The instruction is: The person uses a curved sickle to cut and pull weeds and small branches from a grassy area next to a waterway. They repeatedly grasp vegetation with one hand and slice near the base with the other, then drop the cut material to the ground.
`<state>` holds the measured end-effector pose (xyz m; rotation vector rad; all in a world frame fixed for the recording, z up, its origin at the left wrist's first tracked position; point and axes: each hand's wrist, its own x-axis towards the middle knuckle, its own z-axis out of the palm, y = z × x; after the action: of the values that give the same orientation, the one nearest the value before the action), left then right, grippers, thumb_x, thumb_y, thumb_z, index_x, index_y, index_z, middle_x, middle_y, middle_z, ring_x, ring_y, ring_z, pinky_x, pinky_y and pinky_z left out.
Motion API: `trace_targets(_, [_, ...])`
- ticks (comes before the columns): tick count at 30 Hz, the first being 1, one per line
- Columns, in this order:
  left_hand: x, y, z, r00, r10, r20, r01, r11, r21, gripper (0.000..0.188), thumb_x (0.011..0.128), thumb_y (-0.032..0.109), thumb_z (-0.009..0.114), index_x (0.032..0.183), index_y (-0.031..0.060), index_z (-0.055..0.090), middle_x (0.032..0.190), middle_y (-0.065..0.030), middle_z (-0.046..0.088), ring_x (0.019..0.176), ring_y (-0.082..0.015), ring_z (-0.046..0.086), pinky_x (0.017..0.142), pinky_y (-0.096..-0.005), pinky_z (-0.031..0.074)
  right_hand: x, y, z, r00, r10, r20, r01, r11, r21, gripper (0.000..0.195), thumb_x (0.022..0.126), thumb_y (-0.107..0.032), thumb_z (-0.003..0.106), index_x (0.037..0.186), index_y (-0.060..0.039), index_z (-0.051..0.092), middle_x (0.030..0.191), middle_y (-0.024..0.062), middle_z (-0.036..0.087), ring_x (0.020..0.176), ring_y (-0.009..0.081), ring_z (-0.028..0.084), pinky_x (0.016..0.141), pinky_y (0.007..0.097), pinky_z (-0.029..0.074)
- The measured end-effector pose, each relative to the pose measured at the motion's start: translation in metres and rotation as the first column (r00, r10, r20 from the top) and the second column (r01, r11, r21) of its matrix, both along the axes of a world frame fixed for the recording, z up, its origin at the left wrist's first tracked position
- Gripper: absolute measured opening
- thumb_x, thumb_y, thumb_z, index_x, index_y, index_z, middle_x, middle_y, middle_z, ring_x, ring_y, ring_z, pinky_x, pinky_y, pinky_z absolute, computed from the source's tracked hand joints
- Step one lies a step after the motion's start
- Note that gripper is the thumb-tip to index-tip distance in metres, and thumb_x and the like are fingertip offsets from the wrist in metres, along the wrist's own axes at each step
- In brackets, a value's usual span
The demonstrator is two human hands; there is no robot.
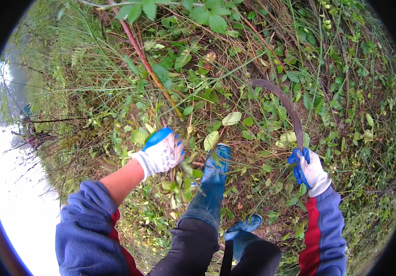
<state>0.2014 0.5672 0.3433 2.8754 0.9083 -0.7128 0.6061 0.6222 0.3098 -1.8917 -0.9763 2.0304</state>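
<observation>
My right hand [308, 170], in a white knit glove with blue-coated fingers, grips the handle end of a sickle [289, 105]. Its dark curved blade arcs up and to the left over the undergrowth. On the other side, my left hand [163, 150], in a like glove, is closed around leafy plant stems [180, 184]. Their leaves hang blurred below the fist, beside my boot. A thick reddish-yellow stalk [146, 63] slants down from the top of the view to just above this hand; whether it is held cannot be told.
My blue rubber boots [215, 169] stand amid weeds, grass and fallen leaves [231, 118]. Bramble-like leaves [211, 17] hang at the top. Dry, twiggy brush [63, 120] stands at the left, with bright sky beyond. Woody stems [391, 184] lie at the right.
</observation>
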Motion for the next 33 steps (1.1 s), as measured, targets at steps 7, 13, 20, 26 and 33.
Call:
trace_targets(7, [-0.038, -0.141, 0.102, 0.978, -0.057, -0.201, 0.015, 0.979, -0.203, 0.007, 0.072, 0.021, 0.052, 0.071, 0.0158, 0.057, 0.067, 0.0013, 0.053, 0.071, -0.0196, 0.056, 0.065, -0.0383, 0.042, 0.043, -0.069, 0.06, 0.948, 0.228, 0.222, -0.26, 0.957, 0.129, 0.014, 0.09, -0.019, 0.048, 0.089, -0.007, 0.055, 0.061, 0.0017, 0.053, 0.043, 0.0101, 0.044, 0.038, 0.0272, 0.037])
trace_targets(13, [-0.03, -0.232, 0.23, 0.962, 0.229, -0.147, -0.266, 0.902, -0.339, 0.008, 0.072, 0.021, 0.052, 0.068, 0.0133, 0.051, 0.07, -0.0031, 0.053, 0.066, -0.0195, 0.054, 0.061, -0.0334, 0.042, 0.042, -0.105, 0.131, 0.792, 0.523, 0.315, -0.573, 0.815, 0.088, 0.015, 0.089, -0.015, 0.049, 0.093, -0.0036, 0.057, 0.069, 0.0026, 0.058, 0.054, 0.0099, 0.051, 0.051, 0.0273, 0.045])
trace_targets(20, [0.021, -0.201, 0.357, 0.743, 0.401, 0.536, -0.502, 0.863, 0.05, 0.024, 0.066, 0.024, 0.06, 0.087, 0.0136, 0.055, 0.095, -0.0065, 0.055, 0.098, -0.0251, 0.052, 0.081, -0.0411, 0.041, 0.0, -0.137, 0.219, 0.937, 0.35, 0.023, -0.35, 0.936, 0.023, 0.018, 0.088, -0.022, 0.051, 0.084, -0.0051, 0.055, 0.063, 0.003, 0.053, 0.047, 0.0121, 0.048, 0.044, 0.0297, 0.043])
trace_targets(26, [0.027, -0.239, 0.418, -0.878, 0.222, 0.425, -0.326, 0.374, -0.868, 0.059, 0.082, 0.05, 0.051, 0.117, 0.0032, 0.045, 0.107, -0.0166, 0.056, 0.087, -0.0269, 0.059, 0.073, -0.0394, 0.051, 0.014, -0.18, 0.275, 0.979, 0.193, -0.061, -0.194, 0.981, -0.018, 0.017, 0.089, -0.021, 0.052, 0.089, -0.0043, 0.056, 0.062, 0.0038, 0.053, 0.043, 0.0127, 0.044, 0.039, 0.0301, 0.038])
trace_targets(33, [-0.051, -0.358, 0.406, -0.717, 0.277, 0.64, -0.487, 0.457, -0.744, 0.047, 0.092, 0.032, 0.039, 0.127, 0.0009, 0.041, 0.124, -0.0133, 0.047, 0.113, -0.0219, 0.046, 0.097, -0.0332, 0.035, 0.038, -0.266, 0.302, 0.981, -0.102, -0.167, 0.094, 0.994, -0.056, 0.022, 0.088, -0.02, 0.054, 0.097, -0.0009, 0.061, 0.054, 0.0045, 0.049, 0.041, 0.0144, 0.045, 0.039, 0.0303, 0.042])
